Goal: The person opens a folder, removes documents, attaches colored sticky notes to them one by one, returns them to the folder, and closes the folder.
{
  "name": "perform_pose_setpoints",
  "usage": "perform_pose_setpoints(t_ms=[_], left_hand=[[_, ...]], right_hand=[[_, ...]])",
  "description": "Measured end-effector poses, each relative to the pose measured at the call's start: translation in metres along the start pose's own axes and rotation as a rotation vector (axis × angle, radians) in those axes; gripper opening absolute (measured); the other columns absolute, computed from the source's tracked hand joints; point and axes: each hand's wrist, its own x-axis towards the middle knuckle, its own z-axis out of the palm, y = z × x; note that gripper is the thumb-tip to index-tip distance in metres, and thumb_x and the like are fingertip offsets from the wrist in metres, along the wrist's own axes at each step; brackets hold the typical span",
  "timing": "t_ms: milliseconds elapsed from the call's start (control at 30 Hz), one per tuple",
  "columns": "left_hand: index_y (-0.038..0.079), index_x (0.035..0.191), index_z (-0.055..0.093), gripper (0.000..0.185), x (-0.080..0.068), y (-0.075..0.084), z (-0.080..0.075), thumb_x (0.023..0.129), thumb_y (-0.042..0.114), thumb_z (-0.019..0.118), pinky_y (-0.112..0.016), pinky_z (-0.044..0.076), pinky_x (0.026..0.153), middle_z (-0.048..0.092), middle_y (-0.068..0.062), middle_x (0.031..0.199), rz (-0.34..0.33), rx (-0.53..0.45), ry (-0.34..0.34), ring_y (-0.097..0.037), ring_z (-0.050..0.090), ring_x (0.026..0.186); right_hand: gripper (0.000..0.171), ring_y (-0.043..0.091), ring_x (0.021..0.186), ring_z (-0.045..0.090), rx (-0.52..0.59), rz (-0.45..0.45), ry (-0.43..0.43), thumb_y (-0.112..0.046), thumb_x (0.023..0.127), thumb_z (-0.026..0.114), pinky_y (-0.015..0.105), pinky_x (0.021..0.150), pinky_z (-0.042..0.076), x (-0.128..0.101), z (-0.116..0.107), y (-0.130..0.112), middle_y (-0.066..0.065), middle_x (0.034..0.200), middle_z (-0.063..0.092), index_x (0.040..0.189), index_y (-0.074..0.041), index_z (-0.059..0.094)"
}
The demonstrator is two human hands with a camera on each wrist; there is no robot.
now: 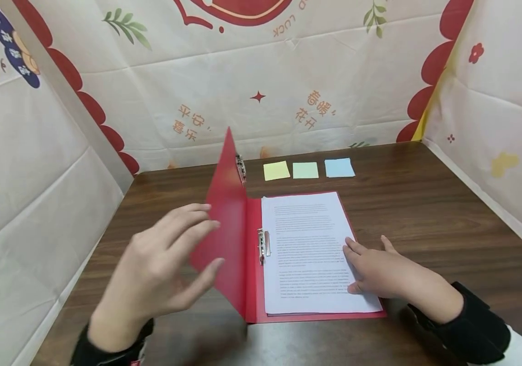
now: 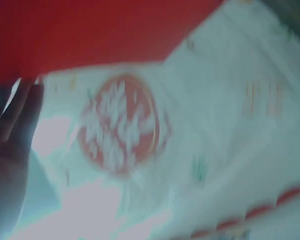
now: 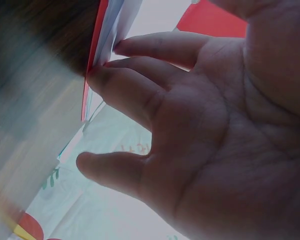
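A red clip folder [image 1: 228,234] lies on the table in the head view, its left cover tilted up. Printed sheets [image 1: 308,254] rest on its right half beside a metal clip [image 1: 262,246]. Near the outer face of the raised cover is my left hand [image 1: 153,269], fingers extended; in the blurred left wrist view its fingertips meet the red cover's edge [image 2: 105,35]. My right hand [image 1: 379,272] touches the right edge of the sheets with its fingertips. Its palm and spread fingers fill much of the right wrist view.
Behind the folder lie yellow [image 1: 276,171], green [image 1: 305,170] and blue [image 1: 339,168] sticky notes in a row. A second metal clip [image 1: 241,168] shows at the raised cover's top. White printed cloth [image 1: 242,66] hangs around the brown wooden table [image 1: 402,198].
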Motion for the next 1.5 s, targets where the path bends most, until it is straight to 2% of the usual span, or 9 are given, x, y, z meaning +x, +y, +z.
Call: perform_pose_setpoints(t_ms=[167,267,400,500,667,967,1167,1367,1500], left_hand=[[0.007,0.116,0.076,0.048,-0.023,-0.005,-0.031,0.105,0.048,0.053,-0.047,0.063,0.061,0.077,-0.013,0.115,-0.245,0.194,-0.217,-0.030,0.077,0.095],[0.010,0.124,0.074,0.045,-0.039,-0.007,-0.030,0.098,0.046,0.068,-0.048,0.061,0.060,0.076,-0.014,0.124,-0.391,0.258,-0.395,-0.032,0.078,0.098],[0.014,0.136,0.070,0.056,-0.054,-0.008,-0.025,0.089,0.044,0.081,-0.061,0.062,0.071,0.068,-0.017,0.142,-0.620,0.258,-0.635,-0.040,0.072,0.121],[0.015,0.142,0.067,0.062,-0.065,-0.011,-0.020,0.091,0.047,0.080,-0.071,0.058,0.077,0.061,-0.019,0.151,-0.735,0.219,-0.759,-0.049,0.062,0.131],[0.015,0.145,0.065,0.070,-0.088,-0.022,-0.003,0.089,0.053,0.082,-0.082,0.049,0.092,0.052,-0.022,0.159,-0.795,0.098,-0.882,-0.057,0.053,0.134],[0.008,0.155,0.052,0.093,-0.124,-0.029,0.032,0.084,0.058,0.084,-0.075,0.045,0.109,0.035,-0.031,0.167,-1.011,-0.181,-1.090,-0.068,0.040,0.142],[0.006,0.152,0.053,0.099,-0.113,-0.026,0.046,0.074,0.051,0.094,-0.072,0.050,0.106,0.046,-0.029,0.159,-1.038,-0.148,-1.173,-0.063,0.049,0.136],[0.010,0.156,0.052,0.098,-0.073,-0.010,0.060,0.077,0.053,0.091,-0.069,0.051,0.108,0.045,-0.022,0.164,-0.990,-0.220,-1.218,-0.050,0.044,0.149],[0.008,0.160,0.047,0.100,-0.041,0.010,0.086,0.084,0.062,0.082,-0.067,0.050,0.112,0.039,-0.024,0.169,-0.944,-0.205,-1.220,-0.051,0.036,0.156]], right_hand=[[0.093,0.048,0.145,0.053,0.002,0.032,0.011,-0.042,0.082,0.089,0.089,0.116,0.009,-0.001,0.002,-0.001,0.032,0.163,0.044,0.150,0.008,0.052],[0.092,0.049,0.145,0.053,0.004,0.039,0.019,-0.041,0.081,0.090,0.089,0.116,0.009,-0.002,0.003,0.000,0.033,0.161,0.045,0.149,0.009,0.053],[0.092,0.050,0.145,0.053,0.003,0.033,0.026,-0.040,0.081,0.090,0.089,0.116,0.009,-0.002,0.001,0.000,0.034,0.161,0.045,0.149,0.010,0.053],[0.092,0.050,0.145,0.052,0.005,0.029,0.028,-0.041,0.081,0.089,0.088,0.116,0.009,-0.002,0.000,0.000,0.034,0.161,0.045,0.149,0.010,0.053],[0.093,0.050,0.146,0.051,0.009,0.030,0.036,-0.040,0.080,0.090,0.088,0.116,0.010,-0.003,0.000,0.001,0.034,0.161,0.045,0.149,0.010,0.053],[0.093,0.050,0.147,0.051,0.023,0.027,0.036,-0.039,0.080,0.090,0.088,0.117,0.011,-0.004,0.001,0.001,0.034,0.161,0.045,0.149,0.010,0.052],[0.094,0.050,0.149,0.047,0.032,0.032,0.016,-0.039,0.080,0.090,0.087,0.117,0.011,-0.002,0.002,-0.001,0.033,0.162,0.044,0.150,0.009,0.052],[0.093,0.050,0.148,0.049,0.022,0.035,0.015,-0.039,0.079,0.091,0.087,0.118,0.012,-0.002,0.002,-0.001,0.033,0.161,0.045,0.149,0.008,0.053],[0.093,0.051,0.149,0.048,0.027,0.033,0.022,-0.038,0.079,0.091,0.086,0.118,0.012,-0.002,0.001,0.000,0.033,0.161,0.045,0.149,0.009,0.053]])
